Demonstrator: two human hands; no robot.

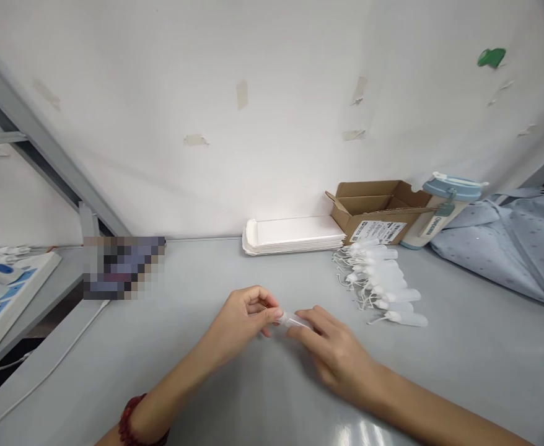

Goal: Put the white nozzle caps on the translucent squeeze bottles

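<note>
Over the grey table my two hands meet at a small translucent plastic tube (294, 320). My right hand (334, 347) grips its body between thumb and fingers. The thumb and forefinger of my left hand (248, 316) pinch its narrow left end, which the fingertips partly hide. Right of my hands lies a pile of similar translucent tubes (386, 275), most with thin white cords trailing to the left. The nearest one (406, 319) lies at the front of that pile.
Along the wall sit a stack of white flat cartons (295, 234), an open cardboard box (378, 210), a blue-lidded bottle (443, 207) and a blue patterned bag (499, 248). A blurred-out device (126, 266) with a white cable (51, 376) is at left, beyond it a white tray (14, 303).
</note>
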